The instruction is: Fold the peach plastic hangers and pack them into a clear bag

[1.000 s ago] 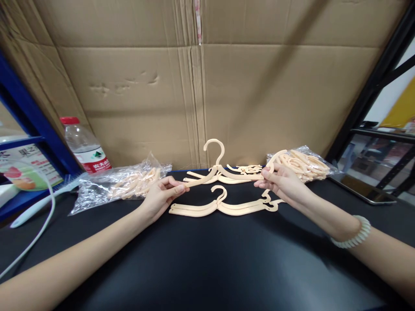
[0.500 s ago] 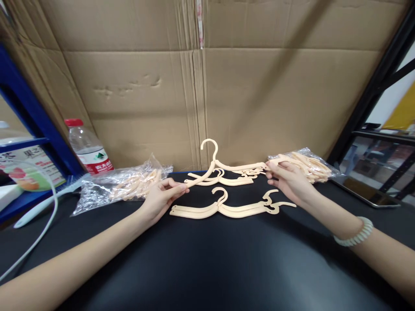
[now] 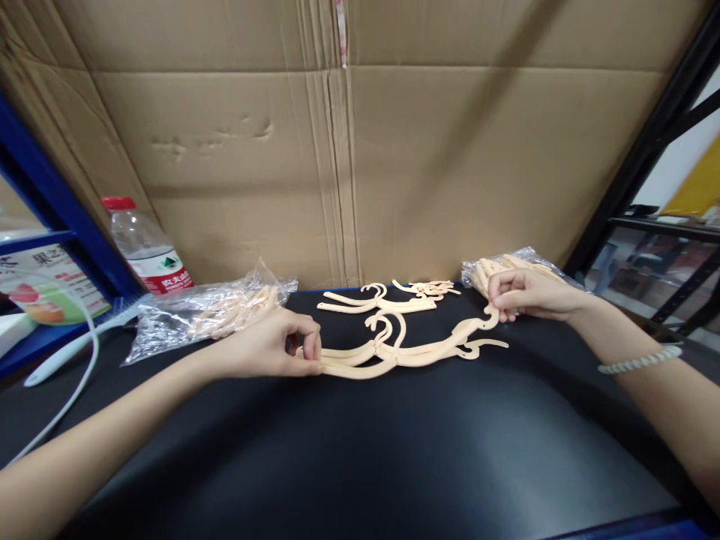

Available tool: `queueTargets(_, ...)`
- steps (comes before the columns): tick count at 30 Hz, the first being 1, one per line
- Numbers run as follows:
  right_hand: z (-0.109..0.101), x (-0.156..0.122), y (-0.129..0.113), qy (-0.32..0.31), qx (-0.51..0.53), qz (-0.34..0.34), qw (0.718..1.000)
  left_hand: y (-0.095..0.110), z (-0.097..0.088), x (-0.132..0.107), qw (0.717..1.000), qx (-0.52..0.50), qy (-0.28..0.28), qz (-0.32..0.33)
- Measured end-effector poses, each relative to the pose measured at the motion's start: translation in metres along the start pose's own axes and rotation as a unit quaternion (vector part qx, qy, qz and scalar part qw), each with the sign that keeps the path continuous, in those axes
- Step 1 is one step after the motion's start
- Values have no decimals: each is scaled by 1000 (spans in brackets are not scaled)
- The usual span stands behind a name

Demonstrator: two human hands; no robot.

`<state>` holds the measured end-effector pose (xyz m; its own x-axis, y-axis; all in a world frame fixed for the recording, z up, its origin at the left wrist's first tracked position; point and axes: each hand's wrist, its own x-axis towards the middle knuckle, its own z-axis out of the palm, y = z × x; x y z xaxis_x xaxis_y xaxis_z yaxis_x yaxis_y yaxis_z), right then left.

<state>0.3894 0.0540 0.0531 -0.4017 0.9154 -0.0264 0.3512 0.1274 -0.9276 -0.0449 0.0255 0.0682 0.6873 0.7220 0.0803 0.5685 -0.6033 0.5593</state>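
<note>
A beige foldable clothes hanger [image 3: 360, 372] spans between my two hands, low over the black table. My left hand [image 3: 281, 345] pinches its left end between thumb and fingers. At the other end, my right hand [image 3: 523, 294] grips the small curved hook piece [image 3: 488, 319] joined to the arm. Right behind and partly covered by it lie similar hangers [image 3: 346, 353], with another curved hook piece [image 3: 487, 344] sticking out to the right. Farther back rest more beige hangers [image 3: 408, 306] beside a small pile of hook pieces [image 3: 433, 289].
Clear plastic bags of beige hanger parts lie at left [image 3: 225, 307] and at right [image 3: 506, 262], the latter behind my right hand. A red-capped bottle [image 3: 149, 247], a white cable [image 3: 84, 375] and a blue rack [image 3: 45, 195] stand left. Cardboard [image 3: 236, 165] walls the back.
Both hands have brought the hanger down and toward me, from above the far hangers to just over the near ones. My right hand has shifted slightly right.
</note>
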Motion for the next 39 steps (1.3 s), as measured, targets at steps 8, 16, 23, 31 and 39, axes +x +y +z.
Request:
queueTargets(8, 16, 2, -9, -152, -208, 36, 965, 10, 8, -5, 983, 168, -59, 43)
queueTargets(16, 25, 1, -10, -177, -285, 52, 941, 19, 12, -9, 946, 307, -66, 78)
queueTargets(23, 52, 0, -24, 42, -327, -78, 941, 37, 43, -7, 919, 386, 65, 45)
queueTargets(31, 150, -19, -16, 11, -374, -66, 925, 37, 114, -30, 977, 178, 87, 78)
queueTargets(39, 157, -4, -11, -25, -485, -89, 869, 37, 113, -22, 959, 275, 69, -25)
